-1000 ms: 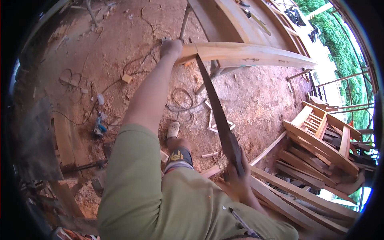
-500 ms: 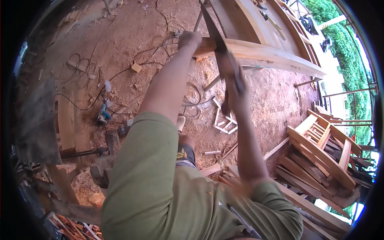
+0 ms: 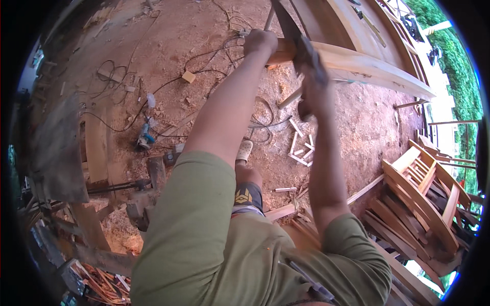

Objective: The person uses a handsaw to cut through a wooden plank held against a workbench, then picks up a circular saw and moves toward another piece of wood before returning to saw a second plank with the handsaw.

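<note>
My right hand (image 3: pixel 317 94), somewhat blurred, is closed around the handle of a handsaw (image 3: pixel 289 23). The saw's dark blade crosses a long wooden beam (image 3: pixel 362 65) close to its left end and points away from me. To the left of the blade, my left hand (image 3: pixel 260 42) grips the beam's end, its fingers partly hidden from above. Whether the teeth are in a cut cannot be made out.
Wooden frames (image 3: pixel 334 23) lie beyond the beam. A blue power tool (image 3: pixel 145 138) and loose cables are on the sawdust-strewn floor. Stacked boards and a curved slatted wooden piece (image 3: pixel 416 186) stand at right. Small white strips (image 3: pixel 301 149) lie below the beam.
My right hand has pushed the saw forward across the beam, so its handle is closer to the wood. My left hand keeps its grip. The whole view has shifted slightly.
</note>
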Motion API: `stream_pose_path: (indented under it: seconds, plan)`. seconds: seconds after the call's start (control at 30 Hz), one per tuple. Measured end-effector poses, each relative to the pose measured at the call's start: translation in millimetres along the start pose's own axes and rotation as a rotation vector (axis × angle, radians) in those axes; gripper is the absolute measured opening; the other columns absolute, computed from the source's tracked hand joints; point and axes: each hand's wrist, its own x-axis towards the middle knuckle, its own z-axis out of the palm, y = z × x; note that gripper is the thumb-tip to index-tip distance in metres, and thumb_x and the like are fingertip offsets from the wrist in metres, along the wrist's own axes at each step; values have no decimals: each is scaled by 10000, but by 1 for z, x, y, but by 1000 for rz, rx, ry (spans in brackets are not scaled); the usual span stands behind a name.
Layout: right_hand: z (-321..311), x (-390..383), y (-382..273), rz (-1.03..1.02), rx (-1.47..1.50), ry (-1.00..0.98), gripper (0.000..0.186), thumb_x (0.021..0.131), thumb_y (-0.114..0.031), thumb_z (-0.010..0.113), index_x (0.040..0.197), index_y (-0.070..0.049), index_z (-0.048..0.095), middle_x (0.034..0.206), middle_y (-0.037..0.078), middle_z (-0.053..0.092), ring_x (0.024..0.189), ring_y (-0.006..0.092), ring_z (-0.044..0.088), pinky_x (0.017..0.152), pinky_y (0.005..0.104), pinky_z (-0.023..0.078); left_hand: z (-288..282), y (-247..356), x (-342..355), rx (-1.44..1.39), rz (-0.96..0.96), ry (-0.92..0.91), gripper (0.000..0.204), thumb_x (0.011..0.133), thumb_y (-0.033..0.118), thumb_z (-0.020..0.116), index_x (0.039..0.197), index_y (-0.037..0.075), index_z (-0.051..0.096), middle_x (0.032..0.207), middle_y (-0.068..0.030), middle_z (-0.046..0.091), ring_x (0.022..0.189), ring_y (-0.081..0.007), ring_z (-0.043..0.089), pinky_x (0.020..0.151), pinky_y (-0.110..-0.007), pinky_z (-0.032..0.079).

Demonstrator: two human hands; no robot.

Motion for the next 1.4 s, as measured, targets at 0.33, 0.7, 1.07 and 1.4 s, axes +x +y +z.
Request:
stream_pose_path:
  seconds: [0.33, 0.7, 1.07, 1.4]
  plan:
    - [-150, -285, -68, 614, 375, -185, 694, 900, -29, 518, 1555, 28, 297, 1081, 134, 656, 683, 119, 589, 573, 282, 483, -25, -5, -12, -29, -63, -31, 455, 910, 296, 546, 1162, -49, 703, 1184, -273, 692, 1107, -362, 695, 1001, -405, 534]
    - [-28, -18, -20, 383, 326, -189, 459, 943, -112, 577, 1382, 17, 548, 1039, 235, 681, 879, 242, 670, 753, 362, 544, -5, 9, -18, -78, -31, -5, 454, 934, 300, 537, 1165, -57, 696, 1149, -275, 702, 1102, -370, 697, 969, -415, 561]
    - [-174, -285, -86, 422, 136, -264, 674, 916, -23, 486, 1551, 53, 273, 1235, 172, 637, 671, 79, 573, 525, 254, 446, -16, -8, -10, -22, -21, -38, 458, 906, 262, 534, 1204, -56, 674, 1189, -275, 689, 1121, -397, 683, 986, -426, 548]
    - [-1, 11, -3, 193, 240, -90, 293, 970, -161, 599, 1213, 2, 617, 767, 68, 616, 607, 143, 570, 556, 310, 470, -4, 2, -7, -42, -18, -9, 484, 912, 292, 543, 1235, -48, 666, 1225, -262, 680, 1171, -378, 662, 1014, -415, 530]
